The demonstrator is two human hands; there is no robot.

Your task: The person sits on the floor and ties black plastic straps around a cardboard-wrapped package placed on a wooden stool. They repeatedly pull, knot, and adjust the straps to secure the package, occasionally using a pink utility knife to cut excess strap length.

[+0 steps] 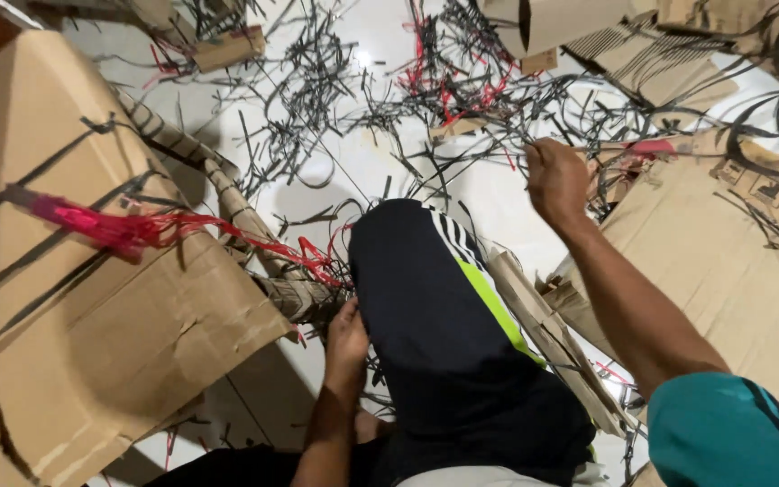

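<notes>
**Head view: hands among cardboard and cut strapping**

Head camera looks down on a glossy white floor (498, 194) strewn with thin black plastic strap pieces (317, 99), flat and ribbon-like, mixed with red strands at 12 o'clock. The right hand (555, 180) sits at 2 o'clock, fingers closed together around a thin black strip (489, 155) that runs from the fist toward 10 o'clock into the tangle. The left hand (347, 335), just below centre, is curled against the end of a wrapped cardboard roll (236, 216), a long tube with dark banding slanting up toward 10 o'clock; whether it truly grips the roll I cannot tell. A bent knee in dark trousers (435, 325) with white stripes and a lime-green band lies between the two hands.

At 9 o'clock stands a big brown corrugated box (92, 343), matte and dented, crossed by black straps and tied with shiny red tape (119, 230) trailing toward the roll. At 3 o'clock lies flattened cardboard (723, 271) bearing small square printed symbols near its upper right edge. More cardboard scraps sit at 1 o'clock.
</notes>
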